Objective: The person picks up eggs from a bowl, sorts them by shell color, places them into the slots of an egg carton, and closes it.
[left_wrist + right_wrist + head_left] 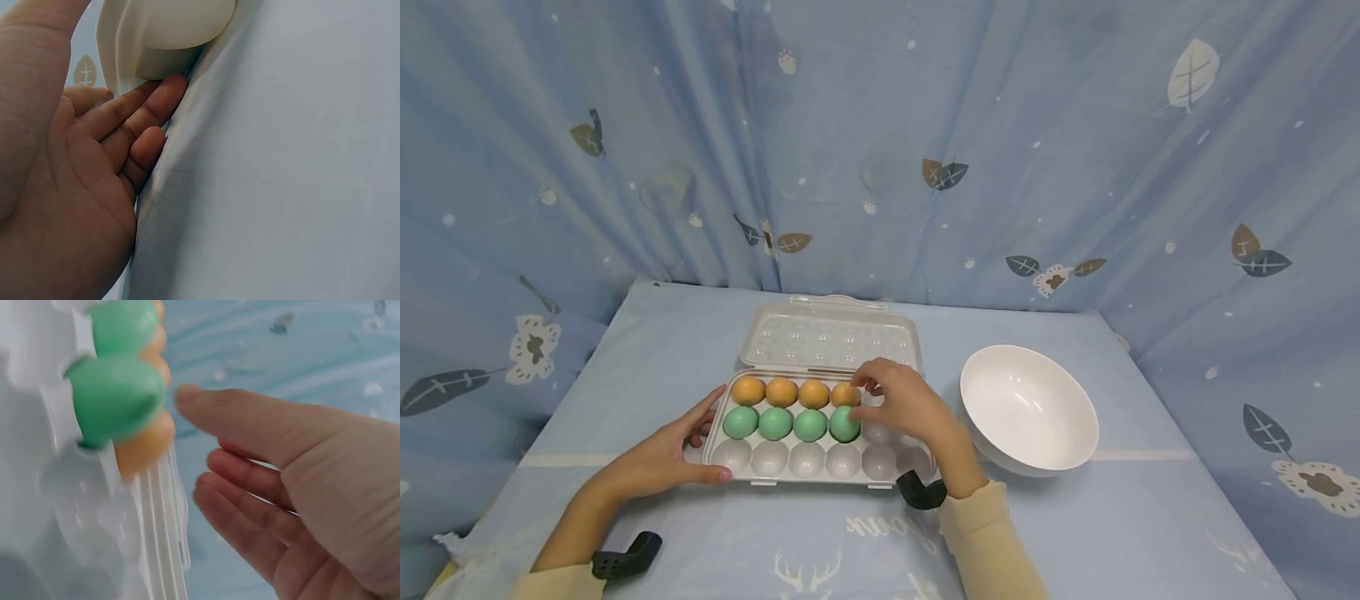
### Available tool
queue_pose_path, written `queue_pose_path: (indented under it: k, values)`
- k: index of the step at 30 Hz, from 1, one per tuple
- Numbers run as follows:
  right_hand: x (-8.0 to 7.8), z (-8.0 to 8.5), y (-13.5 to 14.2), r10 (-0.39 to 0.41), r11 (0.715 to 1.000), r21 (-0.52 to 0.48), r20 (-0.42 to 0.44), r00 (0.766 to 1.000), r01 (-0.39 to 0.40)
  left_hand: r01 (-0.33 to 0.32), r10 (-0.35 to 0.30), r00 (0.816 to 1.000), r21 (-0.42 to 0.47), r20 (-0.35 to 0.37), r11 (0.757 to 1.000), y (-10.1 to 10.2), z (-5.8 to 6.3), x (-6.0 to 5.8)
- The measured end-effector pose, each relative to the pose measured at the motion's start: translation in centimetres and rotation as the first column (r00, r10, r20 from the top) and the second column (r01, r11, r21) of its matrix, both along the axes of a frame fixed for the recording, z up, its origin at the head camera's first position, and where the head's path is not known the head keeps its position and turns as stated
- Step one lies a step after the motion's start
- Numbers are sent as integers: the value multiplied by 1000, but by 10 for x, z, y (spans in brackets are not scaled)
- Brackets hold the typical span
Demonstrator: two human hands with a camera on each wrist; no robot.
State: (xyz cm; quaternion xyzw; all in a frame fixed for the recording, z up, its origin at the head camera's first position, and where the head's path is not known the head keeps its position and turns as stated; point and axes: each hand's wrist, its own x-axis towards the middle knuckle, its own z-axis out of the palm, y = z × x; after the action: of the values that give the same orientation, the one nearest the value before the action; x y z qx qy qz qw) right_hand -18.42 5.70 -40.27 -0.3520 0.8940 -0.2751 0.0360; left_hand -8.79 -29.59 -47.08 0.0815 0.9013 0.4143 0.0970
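Observation:
A pale egg carton (pixel 797 469) lies with its clear lid (pixel 831 333) folded back behind it. Several orange eggs (pixel 781 392) fill part of its back row. Several green eggs (pixel 776 423) sit in the middle row. At the carton's left end my left hand (pixel 662 454) rests with thumb and fingers spread along the rim; its fingertips touch the carton's side in the left wrist view. My right hand (pixel 910 404) hovers over the rightmost eggs, fingers apart and holding nothing. In the right wrist view the thumb (pixel 231 412) is just off a green egg (pixel 115 397).
To the right of the carton stands a large white bowl (pixel 1030 408) on the blue cloth-covered table (pixel 1150 517). A patterned blue curtain (pixel 880 125) hangs behind the table and along both sides.

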Motion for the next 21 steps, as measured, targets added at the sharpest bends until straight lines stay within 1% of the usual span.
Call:
queue_pose_path:
  k: [3, 6, 8, 11, 15, 18, 21]
  values:
    - [-8, 2, 12, -65, 996, -65, 16, 998, 66, 3, -3, 1000, 8, 0, 1000, 1, 0, -1]
    - [-15, 7, 18, -112, 990, -87, 40, 993, 115, -3, 3, 1000, 7, 3, 1000, -1, 0, 0]
    - [-19, 13, 21, -135, 989, -62, 27, 990, 137, -5, 5, 1000, 0, -3, 1000, -1, 0, -1]
    - [-27, 26, 23, -159, 987, 1, 8, 987, 159, -8, 8, 1000, -3, -15, 1000, -1, 1, -1]
    - [-42, 41, 25, -178, 983, 58, 13, 984, 177, -5, 5, 1000, 2, -14, 1000, -1, 1, 0]
    - [-60, 44, 27, -169, 983, 84, 41, 985, 166, -1, 1, 1000, 7, -8, 1000, 0, 2, 0]
    - [-80, 38, 29, -170, 980, 115, 84, 982, 160, 2, -2, 1000, 13, -5, 1000, 0, 0, 0]
